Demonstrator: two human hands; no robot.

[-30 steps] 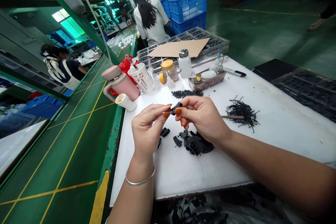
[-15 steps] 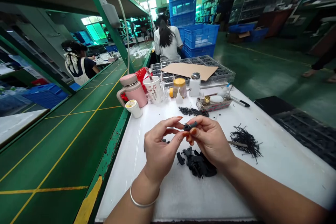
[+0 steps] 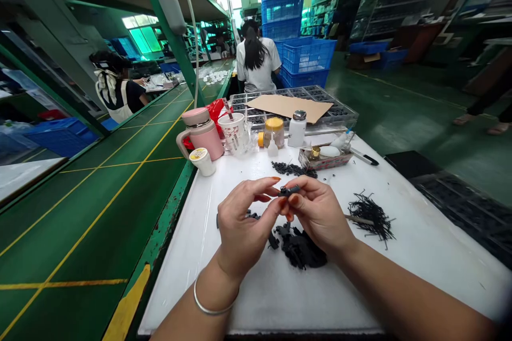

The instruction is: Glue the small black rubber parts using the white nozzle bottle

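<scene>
White workbench [image 3: 256, 303] with green edge under me, factory aisle beyond. My left hand [image 3: 244, 229] and right hand [image 3: 318, 218] close together, fingertips [image 3: 283, 203] of both pinched nearly shut on small black part [image 3: 288, 191], held above bench. Loose black pieces [image 3: 300, 248] just below; black wire bundle [image 3: 370, 216] beside right hand.
</scene>
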